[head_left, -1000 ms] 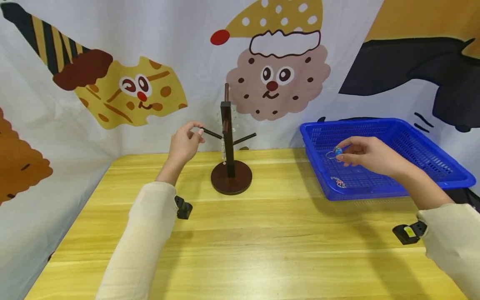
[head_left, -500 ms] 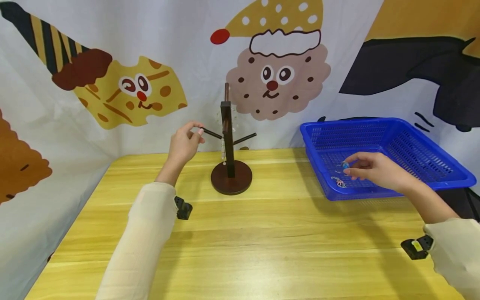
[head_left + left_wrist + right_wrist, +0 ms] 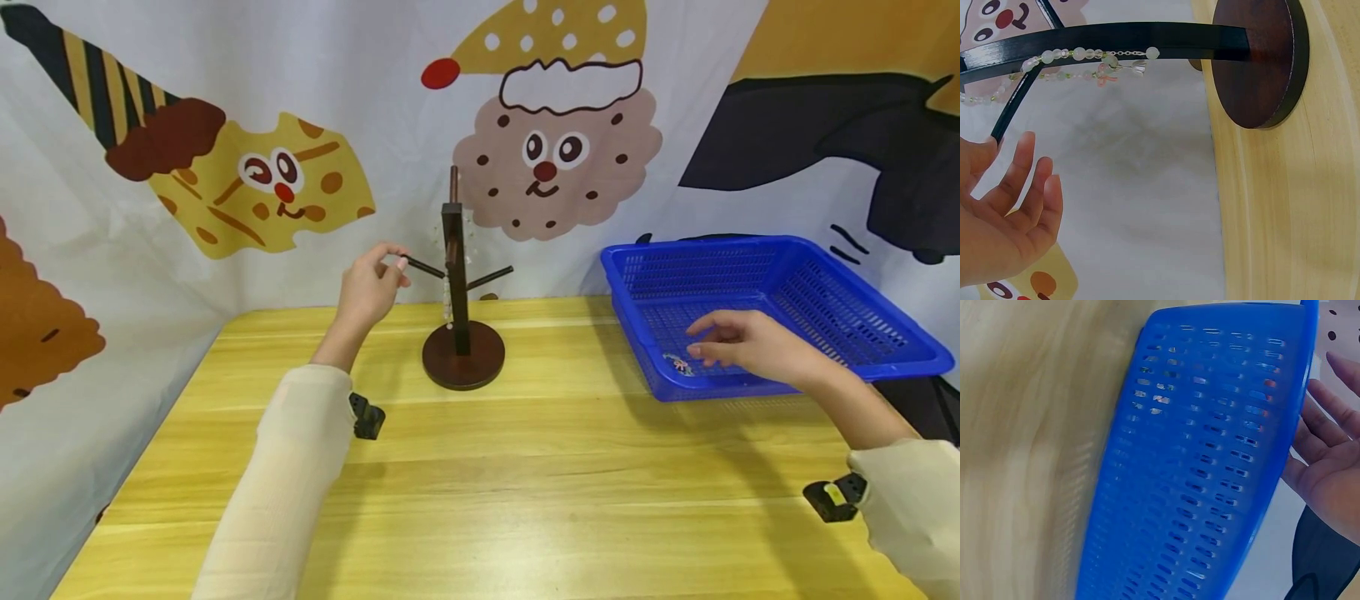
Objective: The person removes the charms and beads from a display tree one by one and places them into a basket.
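Note:
A dark wooden jewelry stand [image 3: 462, 367] with a round base and several pegs stands at the table's far side. My left hand [image 3: 369, 285] pinches the outer end of its left peg [image 3: 425, 267] between thumb and index finger; the other fingers are spread in the left wrist view. A pale beaded bracelet [image 3: 1079, 54] with a chain end and small charms hangs around that peg by the post. My right hand [image 3: 750, 342] is over the near part of the blue basket [image 3: 652, 385], fingers loosely bent and holding nothing. A small pink-and-silver trinket [image 3: 678, 364] lies in the basket beside its fingertips.
The wooden table [image 3: 480, 467] meets a white cartoon-printed cloth [image 3: 405, 108] behind the stand. More pale beads [image 3: 468, 237] hang at the stand's upper back. The basket's raised rim and perforated wall stand between table and right hand in the right wrist view.
My right hand has moved down and slightly right in the basket and let go of the blue-beaded ring-shaped trinket, which is now out of sight. My left hand stays on the peg.

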`<state>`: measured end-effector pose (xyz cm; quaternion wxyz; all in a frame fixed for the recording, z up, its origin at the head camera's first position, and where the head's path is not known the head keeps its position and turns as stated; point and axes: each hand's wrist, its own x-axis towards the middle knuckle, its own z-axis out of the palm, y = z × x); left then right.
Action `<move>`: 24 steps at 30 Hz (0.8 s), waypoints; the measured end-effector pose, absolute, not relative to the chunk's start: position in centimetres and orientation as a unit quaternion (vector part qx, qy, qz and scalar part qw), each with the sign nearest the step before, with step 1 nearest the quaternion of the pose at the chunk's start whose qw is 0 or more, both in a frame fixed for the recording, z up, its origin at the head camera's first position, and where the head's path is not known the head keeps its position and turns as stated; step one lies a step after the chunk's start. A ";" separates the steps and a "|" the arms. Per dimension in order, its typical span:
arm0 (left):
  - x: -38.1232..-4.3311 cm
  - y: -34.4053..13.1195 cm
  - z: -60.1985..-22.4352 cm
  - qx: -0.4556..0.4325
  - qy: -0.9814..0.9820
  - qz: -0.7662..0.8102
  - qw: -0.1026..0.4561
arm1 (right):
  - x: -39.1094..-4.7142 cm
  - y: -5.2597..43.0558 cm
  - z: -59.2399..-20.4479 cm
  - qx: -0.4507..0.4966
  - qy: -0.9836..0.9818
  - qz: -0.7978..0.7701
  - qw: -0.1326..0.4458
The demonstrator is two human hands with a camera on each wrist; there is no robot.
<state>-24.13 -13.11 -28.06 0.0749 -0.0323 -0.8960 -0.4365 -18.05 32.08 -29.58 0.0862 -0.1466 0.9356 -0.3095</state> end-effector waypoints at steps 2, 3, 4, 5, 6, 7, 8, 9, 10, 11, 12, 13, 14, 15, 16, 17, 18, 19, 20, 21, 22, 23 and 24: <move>-24.2 -13.1 -28.1 -0.033 -0.896 -0.436 0.075 | -18.2 32.0 -29.3 -0.144 0.936 -0.308 0.088; -24.2 -13.1 -28.1 -0.033 -0.897 -0.435 0.075 | -18.2 31.9 -29.2 -0.143 0.937 -0.306 0.089; -24.2 -13.1 -28.1 -0.033 -0.896 -0.436 0.075 | -18.3 31.8 -29.0 -0.142 0.937 -0.306 0.088; -24.2 -13.1 -28.1 -0.032 -0.896 -0.436 0.075 | -18.4 31.7 -28.9 -0.141 0.938 -0.305 0.088; -24.2 -13.1 -28.1 -0.032 -0.896 -0.436 0.075 | -18.5 31.6 -28.7 -0.141 0.938 -0.304 0.088; -24.2 -13.1 -28.1 -0.031 -0.896 -0.436 0.075 | -18.5 31.5 -28.6 -0.140 0.938 -0.304 0.089; -24.2 -13.1 -28.1 -0.031 -0.896 -0.436 0.075 | -18.6 31.4 -28.5 -0.140 0.938 -0.304 0.089; -24.2 -13.1 -28.1 -0.030 -0.896 -0.437 0.075 | -18.7 31.4 -28.4 -0.139 0.938 -0.303 0.090; -24.2 -13.1 -28.1 -0.030 -0.896 -0.437 0.075 | -18.7 31.3 -28.2 -0.139 0.939 -0.302 0.090; -24.2 -13.1 -28.1 -0.030 -0.896 -0.436 0.075 | -18.8 31.2 -28.1 -0.139 0.939 -0.302 0.091; -24.2 -13.1 -28.1 -0.031 -0.896 -0.436 0.075 | -18.8 31.1 -28.0 -0.138 0.939 -0.301 0.093; -24.2 -13.1 -28.1 -0.032 -0.896 -0.436 0.076 | -18.9 31.0 -27.9 -0.138 0.939 -0.300 0.093; -24.2 -13.1 -28.1 -0.033 -0.896 -0.435 0.076 | -18.9 30.9 -27.8 -0.138 0.940 -0.299 0.093; -24.2 -13.1 -28.1 -0.034 -0.897 -0.435 0.077 | -19.0 30.8 -27.6 -0.137 0.941 -0.296 0.093; -24.2 -13.1 -28.2 -0.034 -0.897 -0.434 0.077 | -19.0 30.6 -27.5 -0.138 0.941 -0.296 0.092; -24.2 -13.1 -28.2 -0.034 -0.897 -0.434 0.077 | -19.1 30.5 -27.4 -0.139 0.941 -0.296 0.092; -24.2 -13.1 -28.2 -0.034 -0.897 -0.434 0.077 | -19.1 30.3 -27.3 -0.141 0.941 -0.295 0.091; -24.2 -13.1 -28.2 -0.033 -0.897 -0.434 0.077 | -19.2 30.1 -27.1 -0.143 0.941 -0.294 0.091; -24.2 -13.1 -28.1 -0.032 -0.897 -0.434 0.076 | -19.3 30.0 -27.0 -0.146 0.940 -0.294 0.091; -24.1 -13.1 -28.1 -0.031 -0.897 -0.435 0.075 | -19.3 29.8 -26.9 -0.148 0.940 -0.294 0.090; -24.2 -13.1 -28.1 -0.031 -0.897 -0.435 0.075 | -19.4 29.6 -26.8 -0.150 0.939 -0.294 0.090; -24.2 -13.1 -28.1 -0.030 -0.896 -0.436 0.074 | -19.5 29.4 -26.7 -0.154 0.939 -0.294 0.091; -24.2 -13.1 -28.1 -0.030 -0.897 -0.436 0.074 | -19.5 29.2 -26.5 -0.156 0.939 -0.293 0.090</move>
